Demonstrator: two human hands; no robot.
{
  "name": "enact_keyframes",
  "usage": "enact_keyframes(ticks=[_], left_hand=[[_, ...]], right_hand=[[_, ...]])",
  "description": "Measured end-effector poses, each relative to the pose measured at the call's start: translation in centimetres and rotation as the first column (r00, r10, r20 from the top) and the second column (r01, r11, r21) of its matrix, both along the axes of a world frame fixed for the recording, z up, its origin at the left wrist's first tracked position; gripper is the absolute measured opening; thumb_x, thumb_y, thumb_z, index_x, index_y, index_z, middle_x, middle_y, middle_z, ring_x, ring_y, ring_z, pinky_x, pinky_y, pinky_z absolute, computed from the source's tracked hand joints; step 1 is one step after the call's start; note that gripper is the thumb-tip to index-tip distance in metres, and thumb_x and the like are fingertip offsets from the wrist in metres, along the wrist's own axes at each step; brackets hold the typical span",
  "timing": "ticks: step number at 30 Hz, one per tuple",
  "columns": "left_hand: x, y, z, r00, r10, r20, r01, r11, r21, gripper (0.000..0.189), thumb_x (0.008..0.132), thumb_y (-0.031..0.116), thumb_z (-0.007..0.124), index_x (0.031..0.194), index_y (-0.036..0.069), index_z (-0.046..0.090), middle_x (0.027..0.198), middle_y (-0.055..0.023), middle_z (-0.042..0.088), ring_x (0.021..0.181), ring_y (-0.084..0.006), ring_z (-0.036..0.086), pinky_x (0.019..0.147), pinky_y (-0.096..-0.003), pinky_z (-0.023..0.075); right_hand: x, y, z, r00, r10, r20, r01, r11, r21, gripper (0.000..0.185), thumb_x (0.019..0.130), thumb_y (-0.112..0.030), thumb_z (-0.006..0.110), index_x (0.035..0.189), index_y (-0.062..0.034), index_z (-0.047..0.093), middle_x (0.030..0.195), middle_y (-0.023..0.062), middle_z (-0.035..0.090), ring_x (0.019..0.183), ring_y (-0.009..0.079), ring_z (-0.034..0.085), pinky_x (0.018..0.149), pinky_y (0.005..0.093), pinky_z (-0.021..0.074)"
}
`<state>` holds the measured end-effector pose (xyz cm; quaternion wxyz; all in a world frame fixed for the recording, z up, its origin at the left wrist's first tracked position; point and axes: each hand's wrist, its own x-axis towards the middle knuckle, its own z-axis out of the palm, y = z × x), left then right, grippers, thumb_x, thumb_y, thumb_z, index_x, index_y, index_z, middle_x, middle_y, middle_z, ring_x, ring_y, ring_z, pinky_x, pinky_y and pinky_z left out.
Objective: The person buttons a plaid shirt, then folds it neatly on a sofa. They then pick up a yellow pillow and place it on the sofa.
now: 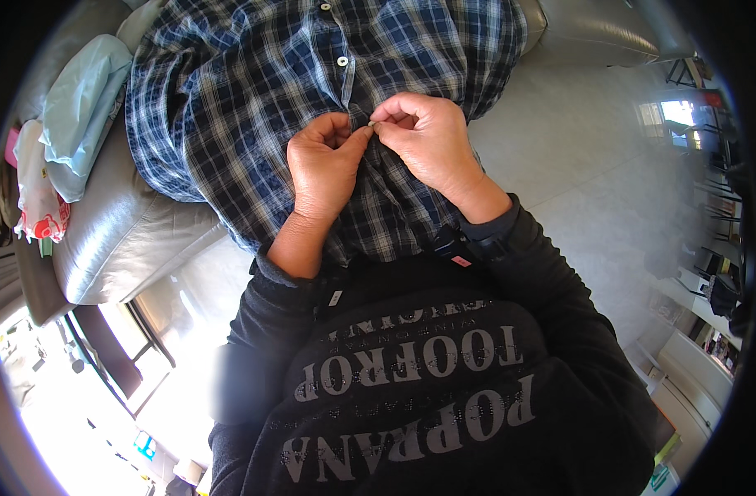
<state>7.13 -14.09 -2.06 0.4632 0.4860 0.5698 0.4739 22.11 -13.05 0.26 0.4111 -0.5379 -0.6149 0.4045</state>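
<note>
A blue, black and white plaid button-up shirt (248,93) lies spread over a sofa seat and reaches down to my lap. My left hand (325,164) pinches the shirt's front placket between thumb and fingers. Opposite it, with thumb and fingertips touching, my right hand (431,139) grips a small pale button (371,124) at the placket. Whether the button is through its hole cannot be told, as the fingertips partly cover it. Further up the placket are two white buttons, one of them (342,61) plainly visible.
The grey leather sofa (123,242) extends at left, bearing a pale blue plastic bag (86,105) and a white-and-red plastic bag (37,186). Grey floor (558,142) shows at right. Dark furniture stands along the far right edge.
</note>
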Motion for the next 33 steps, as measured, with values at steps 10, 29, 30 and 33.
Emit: enact_keyframes(ticks=[10,29,30,33], left_hand=[[-0.6,0.3,-0.3,0.996,-0.062,-0.072,0.064,0.997,0.031,0.011,0.081,0.002,0.071,0.09,-0.004,0.069,0.074,-0.0024,0.065,0.065,-0.006,0.055,0.06,-0.0214,0.0458],[-0.4,0.6,0.6,0.951,-0.083,0.297,0.135,0.978,-0.161,0.005,0.087,-0.003,0.065,0.09,-0.007,0.065,0.077,-0.0088,0.068,0.067,-0.0127,0.067,0.062,-0.0219,0.0536],[-0.4,0.6,0.6,0.954,-0.086,0.288,0.14,0.975,-0.173,0.006,0.087,-0.003,0.065,0.09,-0.007,0.065,0.077,-0.0088,0.068,0.067,-0.0126,0.067,0.062,-0.0217,0.0534],[-0.4,0.6,0.7,0.955,-0.09,0.283,0.146,0.972,-0.185,0.007,0.086,-0.003,0.066,0.091,-0.007,0.065,0.078,-0.0088,0.069,0.067,-0.0124,0.067,0.063,-0.0212,0.0532]], right_hand=[[0.1,0.0,-0.2,0.999,0.001,-0.046,-0.002,1.0,-0.012,0.006,0.079,0.0,0.071,0.085,0.0003,0.069,0.074,0.0024,0.068,0.065,0.0051,0.06,0.06,0.0201,0.0488],[-0.1,-0.1,-0.5,0.998,-0.019,-0.064,0.019,1.0,0.001,0.01,0.079,0.003,0.071,0.086,-0.0001,0.064,0.079,0.0033,0.067,0.068,0.006,0.062,0.063,0.0196,0.0513],[-0.1,-0.2,-0.5,0.998,-0.017,-0.054,0.018,1.0,0.008,0.01,0.079,0.003,0.07,0.086,0.0,0.064,0.079,0.0032,0.067,0.068,0.006,0.062,0.063,0.0195,0.0513],[0.0,-0.2,-0.7,0.998,-0.013,-0.062,0.014,1.0,0.013,0.01,0.079,0.005,0.069,0.086,0.0001,0.064,0.079,0.0031,0.067,0.069,0.006,0.062,0.063,0.0194,0.0513]])
